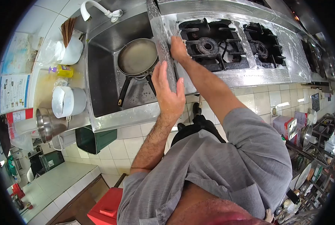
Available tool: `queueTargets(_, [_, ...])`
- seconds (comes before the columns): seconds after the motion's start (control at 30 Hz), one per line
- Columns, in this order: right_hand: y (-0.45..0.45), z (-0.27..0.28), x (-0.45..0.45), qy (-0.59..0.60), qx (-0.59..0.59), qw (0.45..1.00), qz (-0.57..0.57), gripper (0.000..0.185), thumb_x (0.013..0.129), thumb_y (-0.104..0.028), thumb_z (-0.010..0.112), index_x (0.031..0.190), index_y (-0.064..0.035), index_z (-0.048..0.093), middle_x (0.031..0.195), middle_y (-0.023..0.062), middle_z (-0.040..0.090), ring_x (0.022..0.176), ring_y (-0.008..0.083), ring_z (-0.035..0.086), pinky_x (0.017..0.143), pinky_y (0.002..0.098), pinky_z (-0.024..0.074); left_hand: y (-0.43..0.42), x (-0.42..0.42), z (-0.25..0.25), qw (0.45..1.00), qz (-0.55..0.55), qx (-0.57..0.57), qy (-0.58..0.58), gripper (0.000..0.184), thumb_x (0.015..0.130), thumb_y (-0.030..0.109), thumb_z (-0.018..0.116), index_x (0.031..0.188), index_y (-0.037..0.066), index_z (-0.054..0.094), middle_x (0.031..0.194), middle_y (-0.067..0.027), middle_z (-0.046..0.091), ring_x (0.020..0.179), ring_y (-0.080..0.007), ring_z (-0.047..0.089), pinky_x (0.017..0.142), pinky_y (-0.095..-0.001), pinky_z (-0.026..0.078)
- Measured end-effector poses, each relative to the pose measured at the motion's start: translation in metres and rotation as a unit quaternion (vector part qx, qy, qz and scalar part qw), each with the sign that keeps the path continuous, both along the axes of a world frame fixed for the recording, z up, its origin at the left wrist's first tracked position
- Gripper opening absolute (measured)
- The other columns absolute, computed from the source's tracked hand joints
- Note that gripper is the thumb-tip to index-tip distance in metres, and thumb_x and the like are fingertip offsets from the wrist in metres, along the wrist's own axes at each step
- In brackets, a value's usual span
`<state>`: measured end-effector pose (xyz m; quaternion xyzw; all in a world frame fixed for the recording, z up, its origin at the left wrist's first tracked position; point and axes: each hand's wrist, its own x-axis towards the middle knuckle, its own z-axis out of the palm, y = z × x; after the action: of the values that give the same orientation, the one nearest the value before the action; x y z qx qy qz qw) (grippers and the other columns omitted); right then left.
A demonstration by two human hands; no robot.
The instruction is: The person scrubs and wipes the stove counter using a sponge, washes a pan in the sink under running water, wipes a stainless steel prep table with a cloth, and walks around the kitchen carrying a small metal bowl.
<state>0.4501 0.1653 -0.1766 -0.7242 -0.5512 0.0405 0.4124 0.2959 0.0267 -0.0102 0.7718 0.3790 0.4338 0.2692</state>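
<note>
My left hand [168, 92] is raised over the right rim of the sink [103, 84], fingers stretched and thumb apart, holding nothing. Beyond its fingertips, a frying pan [138, 56] with cloudy liquid rests in the sink; two black handles show, so another pan seems to lie beneath it. My right hand [178, 48] is curled against the soapy steel at the left side of the gas stove [259, 76]. Whatever its fingers hold, if anything, is hidden. Close to its right is a black burner grate [208, 47], with white foam around it.
A white tap [100, 10] stands behind the sink. On the left ledge are a yellow soap bottle [61, 70], a white tub [68, 101], a tub with a stick brush [70, 47] and metal bowls [50, 125]. Below stand a green bin [96, 140] and red box [106, 206].
</note>
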Motion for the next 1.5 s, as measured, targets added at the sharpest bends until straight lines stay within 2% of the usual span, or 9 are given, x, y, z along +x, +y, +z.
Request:
queueTargets(0.27, [-0.092,0.008,-0.044,0.038,0.015,0.999,0.011,0.039,0.065,0.011,0.049,0.102,-0.0009,0.045,0.101,0.0232,0.049,0.093,0.0437,0.05,0.075,0.0482,0.044,-0.001,-0.001,-0.003,1.0,-0.001,-0.002,-0.011,0.063,0.076,0.005,0.063,0.13,-0.002,0.031,0.128,-0.0202,0.035,0.119,-0.0328,0.034,0.101,-0.0414,0.026])
queueTargets(0.7, [0.172,-0.001,0.067,0.02,-0.028,0.993,-0.116,0.018,0.078,-0.005,0.049,0.095,-0.0019,0.051,0.095,0.0252,0.055,0.085,0.041,0.057,0.074,0.0464,0.048,-0.003,0.0,-0.005,0.997,0.047,0.004,0.059,0.058,0.077,0.002,0.063,0.127,-0.003,0.034,0.125,-0.022,0.039,0.117,-0.0331,0.038,0.099,-0.0401,0.028])
queueTargets(1.0, [-0.027,0.009,-0.014,-0.006,-0.145,0.989,0.006,0.018,0.074,-0.001,0.049,0.091,-0.0007,0.052,0.093,0.0236,0.055,0.091,0.0368,0.056,0.077,0.0449,0.0469,-0.002,0.002,-0.002,0.999,0.011,0.034,-0.01,0.053,0.079,0.004,0.057,0.127,-0.001,0.036,0.125,-0.0224,0.039,0.117,-0.0365,0.038,0.099,-0.0434,0.03])
queueTargets(1.1, [-0.144,-0.007,-0.037,-0.061,-0.007,0.995,0.079,0.034,0.073,0.002,0.047,0.105,-0.0065,0.053,0.111,0.0156,0.054,0.109,0.0314,0.049,0.093,0.0413,0.0396,-0.006,-0.001,-0.002,0.999,0.0,0.046,-0.013,0.054,0.079,0.002,0.054,0.129,-0.001,0.033,0.126,-0.0218,0.038,0.118,-0.0364,0.036,0.099,-0.0432,0.03])
queueTargets(1.17, [-0.213,-0.016,-0.001,-0.156,-0.05,0.978,0.132,0.043,0.074,0.004,0.046,0.113,-0.01,0.052,0.121,0.0115,0.051,0.116,0.027,0.045,0.1,0.0387,0.0332,-0.01,-0.002,-0.003,0.998,-0.002,0.066,0.0,0.054,0.079,-0.002,0.052,0.13,0.001,0.032,0.125,-0.0222,0.037,0.117,-0.037,0.036,0.098,-0.0431,0.031])
queueTargets(1.27, [-0.282,-0.045,0.141,0.08,-0.112,0.984,-0.113,0.037,0.082,-0.002,0.034,0.113,-0.0098,0.053,0.122,0.013,0.051,0.115,0.0285,0.046,0.101,0.0372,0.0332,-0.017,-0.001,-0.009,0.997,-0.001,0.081,-0.014,0.054,0.079,-0.002,0.052,0.129,0.001,0.033,0.123,-0.0235,0.037,0.116,-0.0383,0.037,0.097,-0.0439,0.031])
queueTargets(1.33, [-0.316,0.013,0.199,-0.026,-0.218,0.948,-0.23,0.03,0.078,-0.007,0.048,0.108,-0.0059,0.053,0.107,0.015,0.057,0.098,0.0304,0.056,0.085,0.0397,0.0442,-0.02,-0.002,-0.013,0.996,0.0,0.085,-0.02,0.052,0.079,-0.001,0.052,0.128,0.001,0.035,0.122,-0.0227,0.038,0.116,-0.0373,0.037,0.098,-0.0431,0.03])
queueTargets(1.43, [-0.289,-0.002,0.187,-0.095,-0.299,0.909,-0.274,0.029,0.075,-0.014,0.053,0.101,-0.0019,0.054,0.1,0.0147,0.059,0.092,0.0317,0.058,0.075,0.0394,0.0468,-0.019,0.001,-0.015,0.995,0.011,0.1,-0.024,0.051,0.079,0.0,0.053,0.126,0.0,0.037,0.122,-0.0221,0.039,0.115,-0.0366,0.038,0.098,-0.0427,0.03])
queueTargets(1.5, [-0.251,-0.029,0.102,-0.135,-0.21,0.947,-0.203,0.042,0.077,-0.016,0.051,0.114,0.002,0.048,0.113,0.0201,0.052,0.104,0.0349,0.05,0.092,0.0463,0.036,-0.021,0.002,-0.012,0.994,0.025,0.106,-0.007,0.05,0.079,0.001,0.053,0.126,0.0,0.037,0.122,-0.0228,0.04,0.116,-0.0375,0.037,0.099,-0.0436,0.029])
